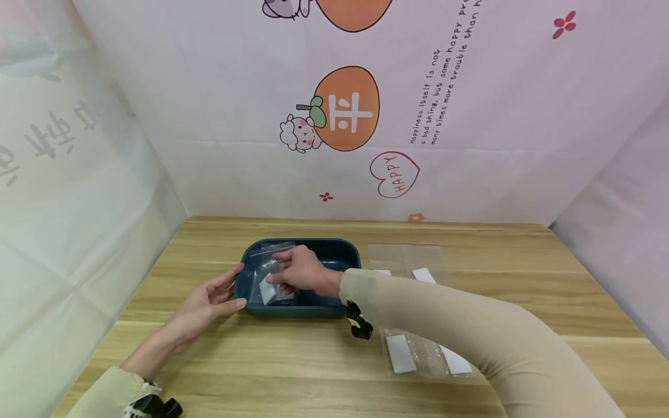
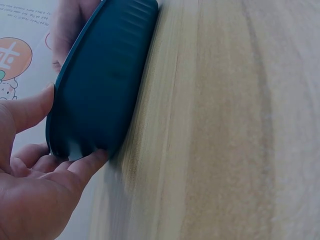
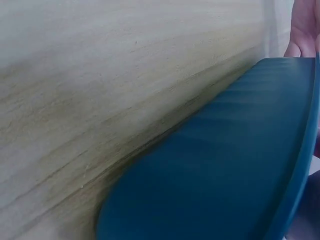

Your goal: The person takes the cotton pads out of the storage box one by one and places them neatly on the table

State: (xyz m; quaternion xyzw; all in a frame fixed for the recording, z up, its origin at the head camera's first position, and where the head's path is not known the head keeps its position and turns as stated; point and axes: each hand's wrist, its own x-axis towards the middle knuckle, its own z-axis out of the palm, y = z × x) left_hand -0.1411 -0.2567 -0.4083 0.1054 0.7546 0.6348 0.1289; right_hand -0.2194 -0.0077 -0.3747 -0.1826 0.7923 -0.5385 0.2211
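Observation:
A dark blue plastic bin (image 1: 298, 312) stands on the wooden table. My left hand (image 1: 209, 299) holds its left end, thumb at the near corner and fingers farther along the rim. From the left wrist, the thumb (image 2: 37, 107) lies against the rim and a fingertip presses the lower wall. My right hand (image 1: 303, 270) reaches into the bin over a clear zip bag (image 1: 256, 273) with a white piece (image 1: 267, 289) inside. Its thumb and index finger are spread apart, the thumb overlapping the white piece. In the right wrist view the bin's wall (image 3: 215, 165) hides most of that hand.
To the right, under my right forearm, lie clear zip bags (image 1: 402, 252) with white pieces (image 1: 400, 354) in them. Part of these bags is hidden by the sleeve (image 1: 434, 302). A printed cloth (image 1: 235, 116) hangs behind the table (image 1: 292, 360) and along both sides.

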